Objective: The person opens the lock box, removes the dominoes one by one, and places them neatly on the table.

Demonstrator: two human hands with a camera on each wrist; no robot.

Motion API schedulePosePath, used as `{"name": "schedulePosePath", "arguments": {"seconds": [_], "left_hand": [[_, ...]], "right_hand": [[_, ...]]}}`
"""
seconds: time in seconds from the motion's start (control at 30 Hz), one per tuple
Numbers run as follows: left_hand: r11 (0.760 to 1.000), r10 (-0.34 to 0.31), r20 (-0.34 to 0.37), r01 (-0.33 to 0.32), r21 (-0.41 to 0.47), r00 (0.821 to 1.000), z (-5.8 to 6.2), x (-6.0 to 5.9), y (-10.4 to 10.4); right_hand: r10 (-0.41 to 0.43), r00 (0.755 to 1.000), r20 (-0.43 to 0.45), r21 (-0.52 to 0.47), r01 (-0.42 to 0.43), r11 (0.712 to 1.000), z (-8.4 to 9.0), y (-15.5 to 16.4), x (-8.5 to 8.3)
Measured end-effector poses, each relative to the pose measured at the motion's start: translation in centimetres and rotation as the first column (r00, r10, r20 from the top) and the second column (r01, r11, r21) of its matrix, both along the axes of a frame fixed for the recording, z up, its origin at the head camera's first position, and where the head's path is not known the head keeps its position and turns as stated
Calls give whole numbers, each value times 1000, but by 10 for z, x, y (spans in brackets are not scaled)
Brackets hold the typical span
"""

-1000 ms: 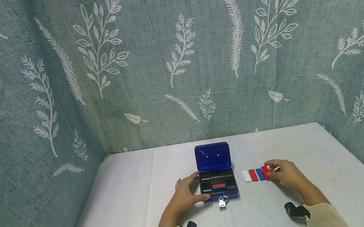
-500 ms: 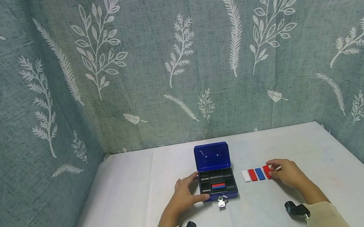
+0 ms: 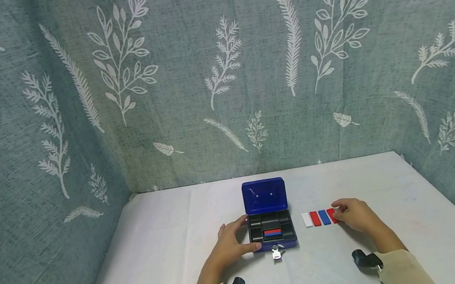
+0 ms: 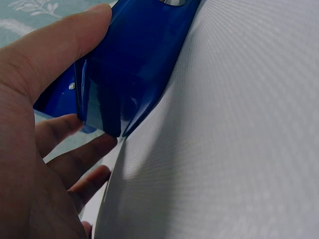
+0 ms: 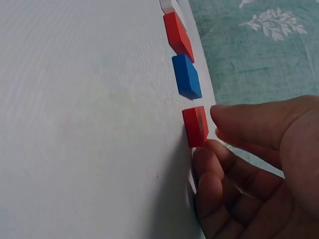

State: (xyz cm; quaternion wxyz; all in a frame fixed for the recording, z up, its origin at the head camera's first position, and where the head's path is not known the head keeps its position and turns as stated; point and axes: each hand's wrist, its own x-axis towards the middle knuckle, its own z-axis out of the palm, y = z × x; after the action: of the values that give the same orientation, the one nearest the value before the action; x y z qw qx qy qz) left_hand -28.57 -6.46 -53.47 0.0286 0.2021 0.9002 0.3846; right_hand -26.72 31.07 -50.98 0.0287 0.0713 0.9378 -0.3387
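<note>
Since the frame of half a second earlier, the end red block (image 3: 331,215) had shifted slightly leftward, narrowing its gap to the blue block (image 3: 324,217); the right hand (image 3: 357,215) had moved with it.

The end red block lay on the desk (image 3: 329,265) just left of the right hand, at the tips of its thumb and forefinger. Its long axis ran away from the person with a slight leftward slant, nearly parallel to its neighbours. The right hand was by far the nearer. Its fingers were bent about the block's right side; in the right wrist view one fingertip appeared just clear of the block, so whether it was being pinched could not be told.

Beyond it, leftward, the row continued with the blue block, a middle red block (image 3: 315,218) and a white block (image 3: 307,220), set side by side with narrow gaps.

The left hand (image 3: 230,243) was well apart from the row, on the far side of the box (image 3: 290,244). It was spread along the box's left side, thumb at the front corner and fingers at the rear. The lid (image 3: 264,196) stood raised behind. In the front middle compartment of the black tray (image 3: 268,219), a red piece (image 3: 272,231) lay crosswise directly behind a blue piece (image 3: 272,234). A key (image 3: 276,254) showed at the box's front.
</note>
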Motion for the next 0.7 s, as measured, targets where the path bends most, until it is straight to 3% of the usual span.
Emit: {"name": "schedulePosePath", "arguments": {"seconds": [0.7], "left_hand": [[1000,-19,-18,19,8,1000,-2,-1,-1]], "right_hand": [[-9,1000,20,100,7,995,-4,-6,-4]]}}
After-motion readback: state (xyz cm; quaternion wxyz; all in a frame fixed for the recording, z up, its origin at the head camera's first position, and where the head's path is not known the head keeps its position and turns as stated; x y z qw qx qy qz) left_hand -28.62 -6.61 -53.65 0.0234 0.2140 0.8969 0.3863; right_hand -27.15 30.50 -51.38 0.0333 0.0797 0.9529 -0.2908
